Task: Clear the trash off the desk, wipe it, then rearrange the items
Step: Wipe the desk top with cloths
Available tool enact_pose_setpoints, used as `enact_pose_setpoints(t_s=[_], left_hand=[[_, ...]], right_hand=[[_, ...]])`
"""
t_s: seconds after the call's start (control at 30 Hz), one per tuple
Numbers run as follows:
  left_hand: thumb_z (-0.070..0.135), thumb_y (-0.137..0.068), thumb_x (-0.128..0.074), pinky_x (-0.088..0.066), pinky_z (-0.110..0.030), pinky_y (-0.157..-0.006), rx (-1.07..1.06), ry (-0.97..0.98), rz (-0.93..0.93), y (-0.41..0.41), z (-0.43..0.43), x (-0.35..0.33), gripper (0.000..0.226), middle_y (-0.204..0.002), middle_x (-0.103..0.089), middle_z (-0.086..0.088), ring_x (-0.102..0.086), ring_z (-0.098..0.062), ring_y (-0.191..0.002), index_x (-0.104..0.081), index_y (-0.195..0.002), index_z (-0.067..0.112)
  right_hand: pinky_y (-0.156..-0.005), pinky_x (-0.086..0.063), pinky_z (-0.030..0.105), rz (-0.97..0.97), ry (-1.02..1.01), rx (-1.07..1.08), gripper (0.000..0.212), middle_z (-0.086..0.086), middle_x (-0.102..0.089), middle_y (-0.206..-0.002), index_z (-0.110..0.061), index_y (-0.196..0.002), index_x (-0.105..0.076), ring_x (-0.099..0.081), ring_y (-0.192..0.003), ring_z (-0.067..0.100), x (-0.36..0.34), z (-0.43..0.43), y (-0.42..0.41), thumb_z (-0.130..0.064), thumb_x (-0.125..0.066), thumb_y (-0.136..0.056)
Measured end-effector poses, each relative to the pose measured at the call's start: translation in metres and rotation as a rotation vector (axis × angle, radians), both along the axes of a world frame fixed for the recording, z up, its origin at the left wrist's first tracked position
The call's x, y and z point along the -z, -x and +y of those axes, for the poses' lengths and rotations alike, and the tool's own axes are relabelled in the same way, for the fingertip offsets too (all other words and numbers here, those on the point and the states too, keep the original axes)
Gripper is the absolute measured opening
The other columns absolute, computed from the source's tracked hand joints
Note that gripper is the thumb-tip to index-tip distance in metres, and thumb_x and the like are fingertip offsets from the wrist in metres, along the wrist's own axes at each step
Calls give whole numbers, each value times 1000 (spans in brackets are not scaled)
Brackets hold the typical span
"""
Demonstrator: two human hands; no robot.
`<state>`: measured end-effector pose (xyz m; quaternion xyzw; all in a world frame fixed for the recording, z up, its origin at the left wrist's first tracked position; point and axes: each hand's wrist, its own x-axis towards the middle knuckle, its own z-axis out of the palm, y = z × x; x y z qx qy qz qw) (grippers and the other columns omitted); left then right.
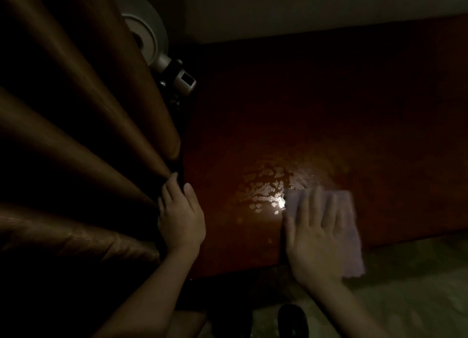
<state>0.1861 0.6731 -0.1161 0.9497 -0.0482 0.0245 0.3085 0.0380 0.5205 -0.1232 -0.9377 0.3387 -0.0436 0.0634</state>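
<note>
The room is very dark. The person stands at a red-brown counter [316,104] and presses the right hand [314,239] flat on a pale cloth [350,226]. Its fingers are straight and spread, so they hold the cloth down and do not grip it. The cloth lies near the front edge of the counter, and its lower corner reaches a little over this edge. Just left of the cloth, wet patches [266,188] shine on the wood under one bright spot of light.

The left hand [181,218] rests on the left edge of the counter. Its fingers are almost straight and touch the folds of a brown curtain [76,140], and the thumb lies on the top; it holds nothing.

The curtain hangs close along the left side. Behind it, at the far left corner, is a white round thing [149,36] with a grey device [186,83] below it, partly hidden. Below the counter I see a pale floor [410,292] and a dark shoe [292,320].
</note>
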Motion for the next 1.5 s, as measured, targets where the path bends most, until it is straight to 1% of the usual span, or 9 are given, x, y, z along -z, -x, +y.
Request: enact_pose_setpoints(t_s=[0.2,0.37,0.47,0.6,0.9,1.03,1.17,1.27,1.5], left_hand=[[36,-101,-19,-23,-48,-114,335,-206,-151,-18,-7,5,52,-147,-44,-5,-36,-20,-137,-41,-142,13],[38,-101,-11,-4,-50,-119,484,-311,-138,-42,-25,7,54,-155,-29,-1,-16,-15,-146,-28,-149,19],[40,-99,-6,3,-48,-119,460,-345,-97,-53,-37,7,56,-159,-14,1,-3,-14,-148,-16,-151,23],[40,-99,-4,3,-45,-118,373,-321,-74,-66,-52,7,57,-160,-14,0,-2,-14,-148,-18,-151,23],[38,-99,-11,-5,-34,-120,364,-189,-44,-105,-86,5,56,-156,-26,2,-10,-8,-146,-32,-147,19],[35,-99,-17,0,-24,-118,394,-136,-35,-122,-100,4,54,-155,-27,3,-11,-5,-145,-35,-146,17],[34,-98,-17,6,-19,-117,410,-113,-62,-126,-104,4,55,-154,-27,2,-9,-2,-143,-37,-145,14],[31,-98,-20,2,-24,-118,372,-83,-100,-124,-104,5,53,-154,-30,-2,-12,-4,-142,-39,-144,11],[26,-98,-22,-8,-30,-119,329,-46,-143,-74,-77,11,51,-148,-35,2,-22,-9,-140,-44,-141,9]], right_hand=[[-113,-14,46,41,29,-366,57,8,-20,-157,-14,-150,-23,-9,-146,28,3,4,-47,-43,-17,-102],[-117,4,38,89,56,-204,60,7,-12,-158,-15,-151,-16,2,-146,22,2,-62,-47,-47,-7,-101],[-117,15,38,119,-32,-77,66,5,12,-158,-19,-149,8,22,-144,23,-9,-94,-67,-53,8,-92],[-114,20,44,111,-84,-90,68,5,27,-153,-19,-146,20,29,-139,28,-13,-92,-144,-53,15,-88],[-113,19,39,21,-19,-617,60,3,12,-157,-18,-151,3,19,-144,27,-3,-110,-250,-48,-5,-100],[-111,26,37,65,7,-442,62,-1,22,-152,-22,-150,8,25,-141,23,2,-183,-225,-51,3,-94],[-117,13,47,114,-46,-127,69,5,16,-158,-19,-152,5,19,-144,28,-5,-240,-188,-52,4,-91],[-117,4,56,109,-26,-47,68,13,7,-159,-14,-152,1,10,-144,38,-5,-198,-183,-47,2,-93],[-114,-12,53,-28,-83,-530,61,16,-21,-155,-8,-148,-28,-13,-144,39,-2,-36,-127,-43,-22,-99]])
